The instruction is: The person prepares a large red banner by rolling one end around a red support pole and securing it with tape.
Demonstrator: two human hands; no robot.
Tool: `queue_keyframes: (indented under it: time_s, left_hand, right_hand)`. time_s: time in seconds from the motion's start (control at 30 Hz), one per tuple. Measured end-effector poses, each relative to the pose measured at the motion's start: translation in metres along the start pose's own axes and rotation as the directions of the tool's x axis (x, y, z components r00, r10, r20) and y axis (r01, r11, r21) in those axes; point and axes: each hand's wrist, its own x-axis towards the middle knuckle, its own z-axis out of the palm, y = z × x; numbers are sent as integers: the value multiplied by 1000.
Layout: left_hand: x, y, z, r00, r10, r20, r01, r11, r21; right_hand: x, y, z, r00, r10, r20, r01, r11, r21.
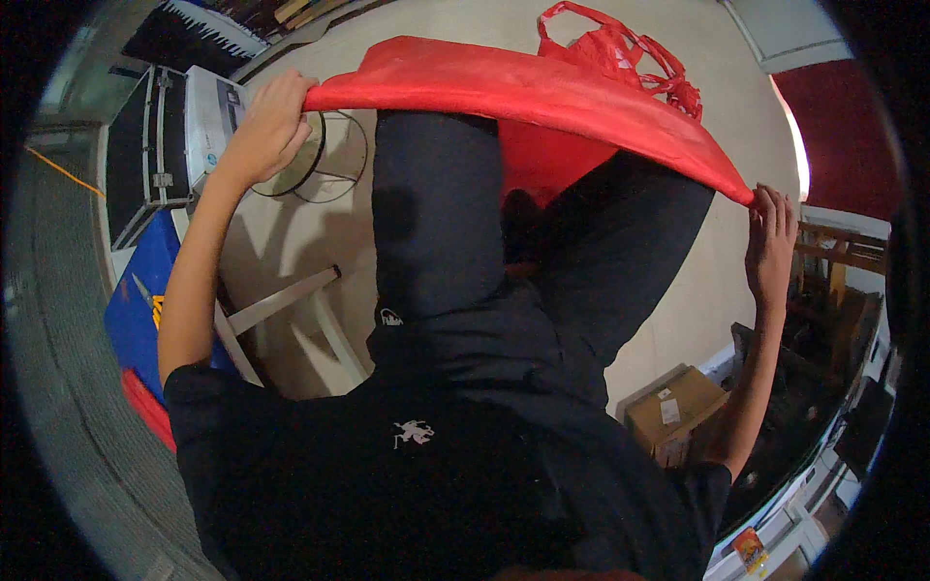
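Note:
A wide piece of red fabric (508, 83) is stretched out across my knees. My left hand (272, 127) grips its left end, and my right hand (771, 221) pinches the right corner with the arm spread wide. The near edge looks folded or rolled into a thick band between the two hands. Part of the red material hangs down behind, visible between my legs (439, 210) in dark trousers. Just past the fabric, a red plastic bag (617, 54) with loop handles lies crumpled on the floor.
A round wire-framed stand (330, 156) is beside my left hand. Further left are a black case with metal edges (142, 152), a white box (211, 123) and yellow-handled scissors (155, 303) on a blue surface (127, 319). A cardboard box (676, 410) sits at lower right.

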Motion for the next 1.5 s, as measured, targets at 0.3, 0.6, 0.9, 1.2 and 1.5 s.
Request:
queue_keyframes:
  time_s: [0.3,0.6,0.9,1.2,1.5]
  left_hand:
    - [8,-4,1,996,-27,88,17,993,116]
    - [15,2,-5,998,17,64,-21,998,54]
    - [33,-11,-10,1000,6,0,-6,997,83]
    - [52,-57,-32,988,143,-58,-133,979,157]
    - [70,-60,-42,991,50,121,-50,999,1]
  right_hand:
    - [10,-11,0,994,-85,-75,65,969,-237]
    - [11,-6,10,998,-61,12,62,996,-68]
    - [38,-17,13,991,-108,-77,105,994,-41]
    - [73,-15,7,995,-70,72,61,991,122]
    - [95,-8,27,997,69,37,-72,992,107]
